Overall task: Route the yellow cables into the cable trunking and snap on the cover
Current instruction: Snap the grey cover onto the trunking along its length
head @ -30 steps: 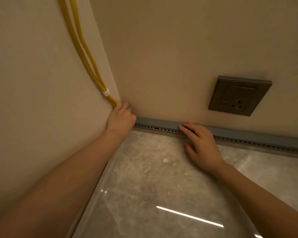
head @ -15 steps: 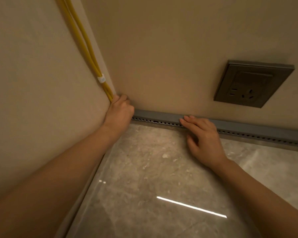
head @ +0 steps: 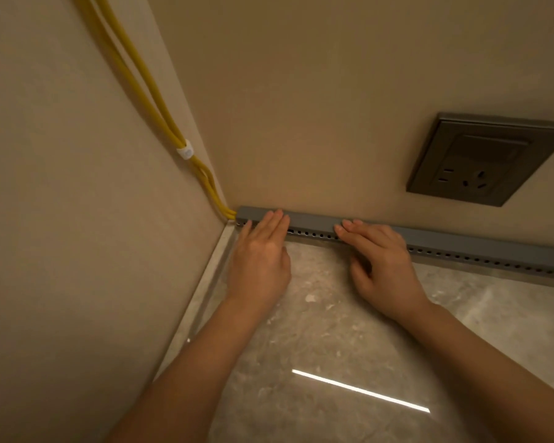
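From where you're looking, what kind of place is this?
Probably an indoor room corner at floor level, likely a home or office. Two plain beige walls meet above a glossy stone-look floor, a wall socket sits low, and grey cable trunking runs along the wall's base.

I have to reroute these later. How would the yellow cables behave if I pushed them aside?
The yellow cables sweep down the wall in smooth curves, so probably springy, not limp. A white clip binds them, so they would likely shift as a pair.
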Demonstrator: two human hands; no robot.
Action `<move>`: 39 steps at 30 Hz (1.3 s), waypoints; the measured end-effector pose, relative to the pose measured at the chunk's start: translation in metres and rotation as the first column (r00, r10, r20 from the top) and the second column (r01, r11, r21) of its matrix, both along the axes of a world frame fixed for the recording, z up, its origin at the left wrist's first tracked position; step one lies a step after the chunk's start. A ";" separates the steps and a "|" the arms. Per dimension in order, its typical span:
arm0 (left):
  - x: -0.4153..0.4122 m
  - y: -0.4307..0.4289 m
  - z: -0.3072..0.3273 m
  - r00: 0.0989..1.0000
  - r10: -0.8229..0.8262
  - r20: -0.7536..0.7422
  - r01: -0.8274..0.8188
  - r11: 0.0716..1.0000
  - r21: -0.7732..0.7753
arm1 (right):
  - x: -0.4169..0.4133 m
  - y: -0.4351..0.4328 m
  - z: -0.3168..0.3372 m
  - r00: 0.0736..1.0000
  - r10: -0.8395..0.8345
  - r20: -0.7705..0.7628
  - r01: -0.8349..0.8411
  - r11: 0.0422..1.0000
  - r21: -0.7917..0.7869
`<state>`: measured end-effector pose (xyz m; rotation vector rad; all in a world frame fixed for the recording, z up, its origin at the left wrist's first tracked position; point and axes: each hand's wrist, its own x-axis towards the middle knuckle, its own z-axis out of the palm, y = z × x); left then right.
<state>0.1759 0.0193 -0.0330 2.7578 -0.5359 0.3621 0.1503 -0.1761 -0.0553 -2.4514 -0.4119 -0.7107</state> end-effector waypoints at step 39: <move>-0.105 -0.178 0.042 0.642 -0.344 -0.685 -0.152 0.819 -0.553 | -0.142 -0.123 0.042 0.778 -0.327 -0.537 0.374 0.927 -0.022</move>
